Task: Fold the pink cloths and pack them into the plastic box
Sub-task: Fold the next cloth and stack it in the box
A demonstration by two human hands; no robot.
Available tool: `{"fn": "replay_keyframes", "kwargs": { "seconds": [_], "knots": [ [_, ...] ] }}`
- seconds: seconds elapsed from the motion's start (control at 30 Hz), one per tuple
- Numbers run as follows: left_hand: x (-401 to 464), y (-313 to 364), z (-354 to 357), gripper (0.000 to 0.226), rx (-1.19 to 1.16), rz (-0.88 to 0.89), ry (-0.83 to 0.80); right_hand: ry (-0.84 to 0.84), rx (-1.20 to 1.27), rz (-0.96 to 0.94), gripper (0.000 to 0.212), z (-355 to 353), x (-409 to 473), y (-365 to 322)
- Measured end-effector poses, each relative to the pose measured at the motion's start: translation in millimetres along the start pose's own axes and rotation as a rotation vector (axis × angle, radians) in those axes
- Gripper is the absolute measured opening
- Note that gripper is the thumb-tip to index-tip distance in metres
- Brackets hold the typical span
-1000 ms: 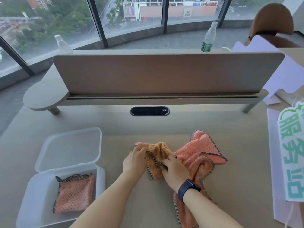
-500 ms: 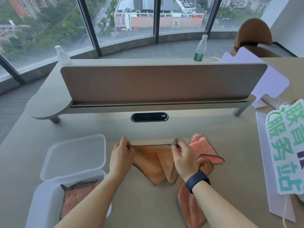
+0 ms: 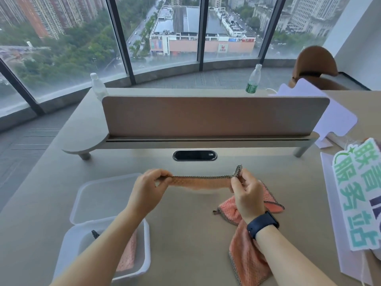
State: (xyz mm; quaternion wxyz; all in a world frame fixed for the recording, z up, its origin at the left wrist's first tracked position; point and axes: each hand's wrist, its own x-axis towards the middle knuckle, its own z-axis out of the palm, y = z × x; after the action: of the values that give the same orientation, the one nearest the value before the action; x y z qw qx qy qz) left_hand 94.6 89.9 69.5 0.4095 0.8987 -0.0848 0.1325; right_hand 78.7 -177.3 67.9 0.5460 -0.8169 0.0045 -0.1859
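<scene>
Both hands pinch a pink cloth (image 3: 201, 182) taut above the table (image 3: 185, 234): left hand (image 3: 148, 186) and right hand (image 3: 246, 191) grasping corners. Plastic box (image 3: 68, 242) sits left, one folded cloth (image 3: 128, 254) inside. Risk: corner slips, fold skews.

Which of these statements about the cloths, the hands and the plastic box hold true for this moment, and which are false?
1. Both hands pinch one pink cloth stretched between them above the table. True.
2. The plastic box is shut with its lid on. False: its lid lies swung open behind it.
3. A folded pink cloth already lies in the box. True.
4. The left hand wears a dark watch. False: the watch is on the right wrist, below the right hand.
5. No cloths are left on the table. False: more pink cloths lie under the right forearm.
</scene>
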Motion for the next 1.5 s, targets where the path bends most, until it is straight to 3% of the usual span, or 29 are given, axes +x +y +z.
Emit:
{"fn": "replay_keyframes", "kwargs": {
  "seconds": [0.27,0.43,0.57,0.77,1.03,1.23,1.37,1.5],
  "knots": [
    [-53,-29,35,0.011,0.241,-0.094,-0.602,-0.155,-0.224,0.212,0.031,-14,-69,69],
    [-67,-35,50,0.012,0.260,-0.141,-0.747,-0.279,-0.251,0.316,0.043,-15,-93,84],
    [-65,-40,56,0.009,0.222,-0.215,-0.730,-0.268,-0.273,0.356,0.039,-14,-86,88],
    [-30,-43,65,0.008,0.192,-0.375,-0.460,-0.329,-0.429,0.388,0.034,-2,-36,98],
    [5,-69,105,0.012,0.248,-0.470,-0.405,-0.407,-0.574,0.433,0.036,26,25,120],
    [11,-87,128,0.014,0.306,-0.462,-0.366,-0.473,-0.727,0.488,0.031,38,33,143],
    [10,-93,135,0.014,0.356,-0.422,-0.312,-0.385,-0.690,0.534,0.010,42,28,151],
    [10,-97,137,0.018,0.388,-0.422,-0.320,-0.411,-0.729,0.546,0.014,43,26,153]
  ]
}}
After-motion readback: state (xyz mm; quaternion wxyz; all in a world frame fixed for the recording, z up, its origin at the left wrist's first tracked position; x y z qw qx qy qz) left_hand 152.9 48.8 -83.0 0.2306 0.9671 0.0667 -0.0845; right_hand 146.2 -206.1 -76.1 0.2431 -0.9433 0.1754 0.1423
